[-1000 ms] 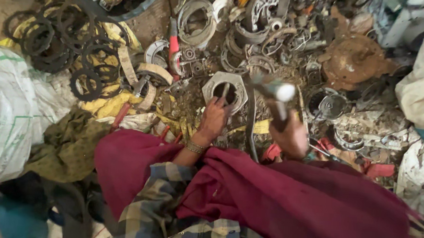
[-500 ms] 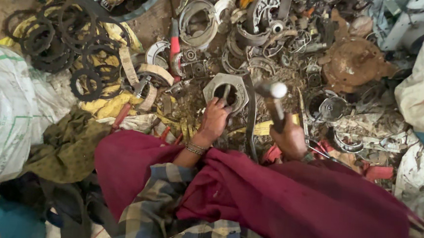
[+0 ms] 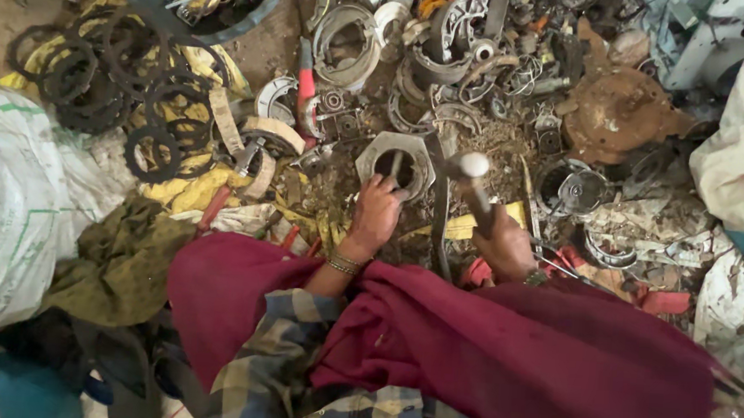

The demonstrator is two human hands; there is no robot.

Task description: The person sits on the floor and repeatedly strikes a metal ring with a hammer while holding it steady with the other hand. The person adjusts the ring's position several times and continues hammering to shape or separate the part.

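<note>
Head view, looking straight down over a maroon shawl (image 3: 501, 355) and a checked sleeve (image 3: 286, 341) onto a ground strewn with scrap metal. Left hand (image 3: 376, 214), bangles at the wrist, lies against the near edge of a large hexagonal metal nut (image 3: 396, 163), fingers curled around a thin metal rod (image 3: 394, 166) that stands in the nut's round bore; the grip looks closed, though the fingertips are partly hidden. The nut sits flat on the dirt, just ahead of the person, near the middle of the view. Right hand (image 3: 503, 243) is wrapped tight around the handle of a hammer (image 3: 474, 185), whose pale rounded head is up and tilted toward the nut, just right of it and blurred. A dark flat metal strip (image 3: 439, 213) lies between the two hands. Left of the nut: curved brake shoes (image 3: 260, 133), a red-handled tool (image 3: 306, 89), and farther left a heap of dark toothed rings (image 3: 112, 90) on a yellow cloth (image 3: 192, 191). A blue-rimmed tub (image 3: 268, 5) of parts sits at top left. To the right, a rusty round plate (image 3: 615, 108) and a shiny round cup-like part (image 3: 576, 187). A white woven sack (image 3: 19, 205) fills the left edge, with an olive rag (image 3: 119, 262) beside it.
</note>
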